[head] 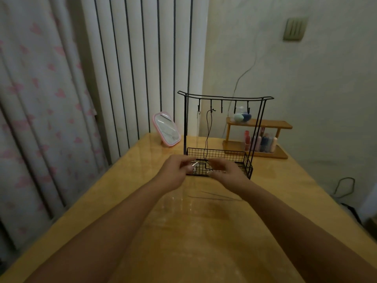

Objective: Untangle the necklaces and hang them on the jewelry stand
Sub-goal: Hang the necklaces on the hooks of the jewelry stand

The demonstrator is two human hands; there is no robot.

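A black wire jewelry stand (224, 98) with a mesh basket base stands mid-table. A thin silver chain (197, 127) hangs from its leftmost hook and a black cord necklace (208, 131) from the second hook. My left hand (176, 170) and my right hand (224, 170) are raised just in front of the basket, fingers curled toward each other. Between them they pinch a thin silver necklace (194, 165). Its chain trails down to the table, where a dark strand (214, 197) lies.
A pink-framed mirror (167, 129) leans at the back left of the wooden table (204, 242). A wooden shelf (259, 139) with bottles and a jar stands behind the stand at right. Curtains hang on the left; a wall is on the right.
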